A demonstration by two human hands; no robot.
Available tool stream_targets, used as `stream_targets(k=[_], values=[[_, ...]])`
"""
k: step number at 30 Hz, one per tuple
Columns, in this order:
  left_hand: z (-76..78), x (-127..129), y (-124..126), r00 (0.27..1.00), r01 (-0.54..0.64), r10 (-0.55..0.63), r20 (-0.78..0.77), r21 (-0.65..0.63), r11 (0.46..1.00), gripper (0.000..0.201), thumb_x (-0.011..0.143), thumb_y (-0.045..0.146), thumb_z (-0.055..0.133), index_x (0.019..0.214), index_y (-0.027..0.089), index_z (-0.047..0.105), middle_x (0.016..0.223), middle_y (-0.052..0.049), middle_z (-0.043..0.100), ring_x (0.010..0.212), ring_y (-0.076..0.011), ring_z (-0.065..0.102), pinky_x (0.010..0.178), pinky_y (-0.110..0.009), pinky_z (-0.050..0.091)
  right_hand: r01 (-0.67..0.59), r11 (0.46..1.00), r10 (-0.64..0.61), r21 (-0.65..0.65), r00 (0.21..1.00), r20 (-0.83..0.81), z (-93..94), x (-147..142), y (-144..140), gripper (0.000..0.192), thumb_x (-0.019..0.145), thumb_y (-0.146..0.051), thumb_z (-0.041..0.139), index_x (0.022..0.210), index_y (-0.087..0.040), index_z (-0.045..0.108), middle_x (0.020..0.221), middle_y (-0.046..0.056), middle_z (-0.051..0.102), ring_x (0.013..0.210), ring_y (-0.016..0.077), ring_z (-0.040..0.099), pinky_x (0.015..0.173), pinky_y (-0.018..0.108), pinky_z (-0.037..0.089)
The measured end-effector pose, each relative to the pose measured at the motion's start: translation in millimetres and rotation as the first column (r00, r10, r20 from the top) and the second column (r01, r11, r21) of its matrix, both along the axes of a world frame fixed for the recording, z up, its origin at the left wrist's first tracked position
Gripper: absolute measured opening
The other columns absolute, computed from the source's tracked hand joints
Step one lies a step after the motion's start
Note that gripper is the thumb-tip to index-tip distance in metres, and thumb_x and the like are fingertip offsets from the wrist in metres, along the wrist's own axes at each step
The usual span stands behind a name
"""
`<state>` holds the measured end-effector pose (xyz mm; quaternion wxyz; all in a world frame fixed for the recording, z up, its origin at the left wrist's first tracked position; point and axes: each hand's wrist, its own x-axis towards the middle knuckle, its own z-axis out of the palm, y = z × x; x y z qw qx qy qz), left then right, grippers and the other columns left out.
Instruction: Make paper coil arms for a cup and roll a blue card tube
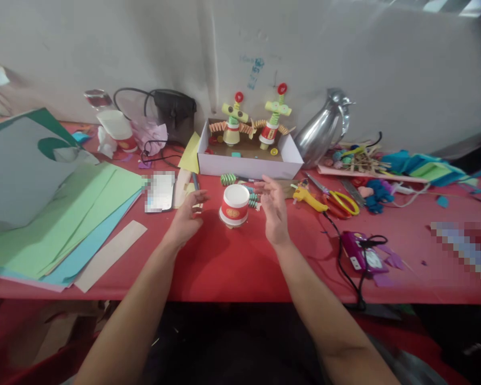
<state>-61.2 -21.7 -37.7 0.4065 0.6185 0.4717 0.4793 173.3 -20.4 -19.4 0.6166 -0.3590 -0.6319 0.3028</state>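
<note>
An upside-down red and white paper cup [235, 206] stands on the red table between my hands, with small pale pieces showing under its rim. To its left, my left hand [188, 216] is held apart from it, fingers loosely curved and empty. My right hand [273, 208] is raised on the other side with fingers spread, holding nothing. Behind the cup lie a green pleated paper strip [228, 179] and a teal pleated paper strip [252, 199], the latter close to my right fingers.
A white box [250, 167] at the back holds two paper-cup figures. A yellow glue gun [309, 199], scissors [342, 203] and a steel jug [323, 128] are to the right, with a corded purple box [361, 254] nearer. Left are a phone [160, 191] and coloured paper sheets [76, 214].
</note>
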Motion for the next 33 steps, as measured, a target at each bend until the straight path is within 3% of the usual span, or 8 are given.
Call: stream_targets(k=[8, 14, 22, 27, 33], values=[[-3.3, -1, 4, 0.990, -0.099, 0.100, 0.099, -0.017, 0.995, 0.073, 0.052, 0.002, 0.044, 0.120, 0.025, 0.055, 0.115, -0.006, 0.065, 0.114, -0.0231, 0.057, 0.084, -0.036, 0.044, -0.140, 0.990, 0.134, 0.005, 0.957, 0.256, 2.8, -9, -8, 0.077, 0.086, -0.054, 0.063, 0.151, -0.034, 0.027, 0.151, 0.007, 0.043, 0.137, 0.0290, 0.043, 0.113, 0.054, 0.037], [0.1, 4, 1, 0.990, -0.110, 0.113, 0.089, -0.047, 0.993, 0.069, 0.056, 0.003, 0.049, 0.121, 0.024, 0.055, 0.111, -0.007, 0.066, 0.111, -0.0237, 0.058, 0.083, -0.036, 0.044, -0.049, 0.996, 0.029, 0.081, 0.974, 0.226, 5.8, -20, -3, 0.064, 0.089, -0.040, 0.065, 0.147, -0.039, 0.037, 0.147, 0.003, 0.049, 0.135, 0.0265, 0.046, 0.113, 0.050, 0.039], [-0.8, 4, 2, 0.969, -0.195, 0.197, 0.148, -0.031, 0.980, 0.067, 0.056, 0.002, 0.050, 0.119, 0.025, 0.056, 0.104, -0.005, 0.066, 0.100, -0.0210, 0.060, 0.077, -0.033, 0.045, -0.098, 0.991, 0.057, 0.086, 0.920, 0.388, 0.4, -19, -2, 0.066, 0.088, -0.045, 0.065, 0.147, -0.038, 0.037, 0.143, 0.005, 0.053, 0.133, 0.0295, 0.048, 0.111, 0.056, 0.039], [-0.3, 2, 1, 0.951, -0.223, 0.225, 0.213, -0.032, 0.974, 0.065, 0.058, 0.003, 0.051, 0.119, 0.024, 0.056, 0.103, -0.005, 0.066, 0.096, -0.0204, 0.060, 0.075, -0.032, 0.046, -0.094, 0.995, 0.083, 0.039, 0.971, 0.223, 3.6, -9, -3, 0.063, 0.092, -0.051, 0.056, 0.149, -0.039, 0.031, 0.144, 0.006, 0.050, 0.130, 0.0281, 0.050, 0.109, 0.053, 0.042], [3.3, 1, 0, 0.923, -0.286, 0.286, 0.257, -0.037, 0.957, 0.062, 0.057, 0.005, 0.050, 0.114, 0.024, 0.059, 0.101, -0.004, 0.065, 0.091, -0.0190, 0.060, 0.072, -0.030, 0.046, 0.141, 0.990, -0.142, -0.014, 0.987, -0.070, -5.5, 6, 13, 0.044, 0.098, -0.053, 0.036, 0.137, -0.034, 0.042, 0.121, 0.007, 0.057, 0.107, 0.0238, 0.060, 0.097, 0.048, 0.050]])
